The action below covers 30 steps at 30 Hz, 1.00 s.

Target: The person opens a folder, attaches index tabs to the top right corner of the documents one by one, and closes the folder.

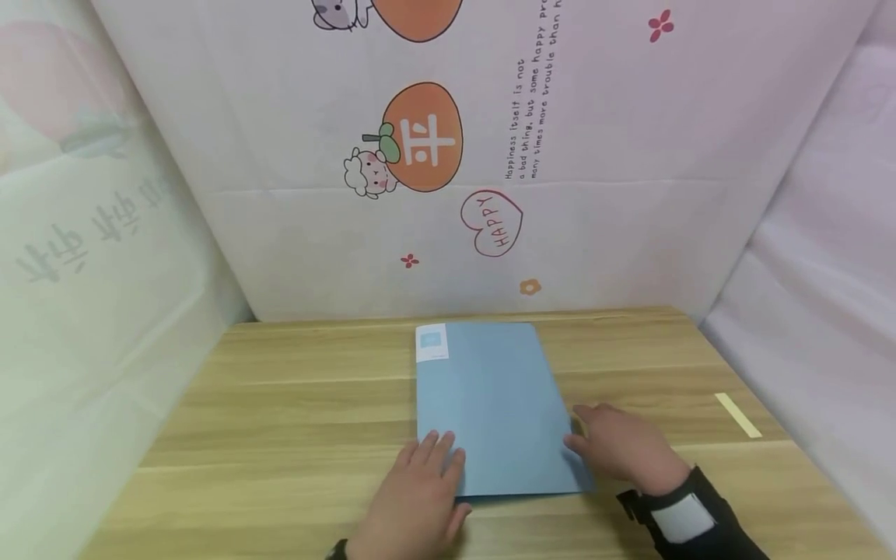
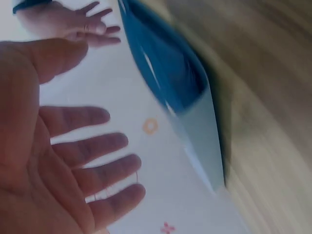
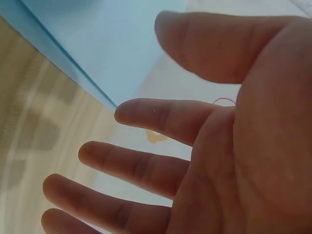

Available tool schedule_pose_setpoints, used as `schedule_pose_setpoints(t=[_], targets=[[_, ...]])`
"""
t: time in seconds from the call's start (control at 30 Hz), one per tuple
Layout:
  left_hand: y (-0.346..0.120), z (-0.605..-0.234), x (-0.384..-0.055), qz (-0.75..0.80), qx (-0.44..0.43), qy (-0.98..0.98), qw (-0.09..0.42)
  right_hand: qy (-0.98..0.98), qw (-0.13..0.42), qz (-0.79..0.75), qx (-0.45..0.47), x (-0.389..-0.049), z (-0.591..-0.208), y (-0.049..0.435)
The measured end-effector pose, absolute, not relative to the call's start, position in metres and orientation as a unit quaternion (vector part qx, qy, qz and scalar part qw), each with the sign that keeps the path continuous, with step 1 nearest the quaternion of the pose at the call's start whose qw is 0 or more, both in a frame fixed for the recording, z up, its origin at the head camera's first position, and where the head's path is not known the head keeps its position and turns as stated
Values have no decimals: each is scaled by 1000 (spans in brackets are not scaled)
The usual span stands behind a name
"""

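A light blue folder (image 1: 490,397) with a white label (image 1: 432,342) at its upper left corner lies closed on the wooden table. The left hand (image 1: 418,490) has its straight fingers over the folder's lower left edge. In the left wrist view, that hand (image 2: 63,146) has its fingers spread, beside the folder's bulging dark blue inside (image 2: 165,63). The right hand (image 1: 623,447) is at the folder's lower right edge, thumb and index finger apart. The right wrist view shows this hand (image 3: 195,131) with extended fingers, the index fingertip close to the folder's edge (image 3: 73,61).
A pale yellow strip (image 1: 738,415) lies on the table (image 1: 301,420) at the right. White printed cloth (image 1: 595,233) hangs behind the table, and more cloth (image 1: 105,327) borders its left and right sides. A black band with a pale patch (image 1: 682,517) is on the right wrist.
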State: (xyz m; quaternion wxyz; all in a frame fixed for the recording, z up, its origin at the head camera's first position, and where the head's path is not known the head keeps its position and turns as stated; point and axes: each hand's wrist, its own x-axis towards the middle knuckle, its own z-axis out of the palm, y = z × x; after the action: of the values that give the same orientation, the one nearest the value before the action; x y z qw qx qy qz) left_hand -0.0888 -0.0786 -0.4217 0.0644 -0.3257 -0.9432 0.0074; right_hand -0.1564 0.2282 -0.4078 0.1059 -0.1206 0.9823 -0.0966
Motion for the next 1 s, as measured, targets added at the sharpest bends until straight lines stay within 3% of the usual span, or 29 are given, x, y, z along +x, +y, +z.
schedule_pose_setpoints(t=[0.37, 0.67, 1.0], targets=[[-57, -431, -92, 31, -292, -955, 35, 980, 106, -94, -141, -154, -414, 231], [-57, -439, -95, 20, -278, -957, 79, 980, 112, -96, -131, -155, -416, 235], [-57, -440, -99, 18, -296, -951, 85, 980, 120, -100, -123, -159, -418, 246]])
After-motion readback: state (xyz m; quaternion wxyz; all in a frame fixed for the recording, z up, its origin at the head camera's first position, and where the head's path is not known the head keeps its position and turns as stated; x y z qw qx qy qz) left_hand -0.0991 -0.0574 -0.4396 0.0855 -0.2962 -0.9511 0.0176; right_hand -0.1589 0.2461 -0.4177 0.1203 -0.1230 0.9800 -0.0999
